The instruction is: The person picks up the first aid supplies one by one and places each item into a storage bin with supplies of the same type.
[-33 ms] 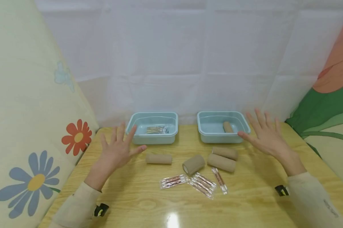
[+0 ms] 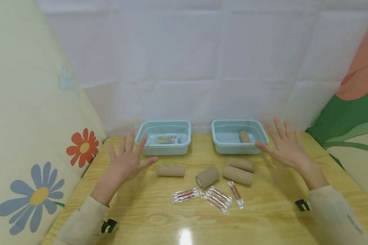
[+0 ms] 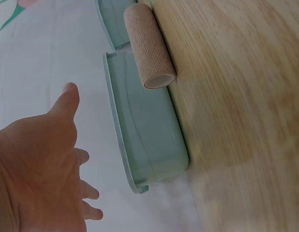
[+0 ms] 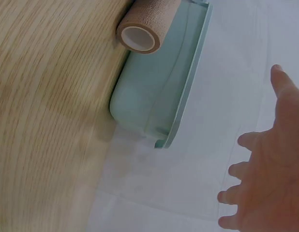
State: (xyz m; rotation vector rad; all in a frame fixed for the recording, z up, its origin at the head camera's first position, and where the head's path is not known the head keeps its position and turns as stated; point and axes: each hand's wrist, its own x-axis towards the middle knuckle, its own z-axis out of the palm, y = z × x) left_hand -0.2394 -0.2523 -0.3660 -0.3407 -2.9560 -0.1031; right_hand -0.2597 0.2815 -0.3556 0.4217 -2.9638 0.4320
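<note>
My left hand [image 2: 124, 165] is spread with straight fingers above the table, near the left blue bin [image 2: 165, 150], and holds nothing. My right hand [image 2: 288, 149], also spread and bare, hovers beside the right blue bin [image 2: 237, 148]. Between them lie several tan bandage rolls: one alone at left [image 2: 170, 171], one tilted in the middle [image 2: 207, 177], and two side by side [image 2: 237, 175] at right. In front of these are clear packets of brown-filled swabs [image 2: 187, 195], with more swab packets [image 2: 217, 199] and a separate swab packet [image 2: 235, 194].
Swabs in a clear packet [image 2: 168, 140] lie inside the left bin, and a small tan roll [image 2: 244, 136] is inside the right one. A white cloth [image 2: 178, 68] hangs behind the wooden table [image 2: 147, 224]. Patterned fabric borders both sides.
</note>
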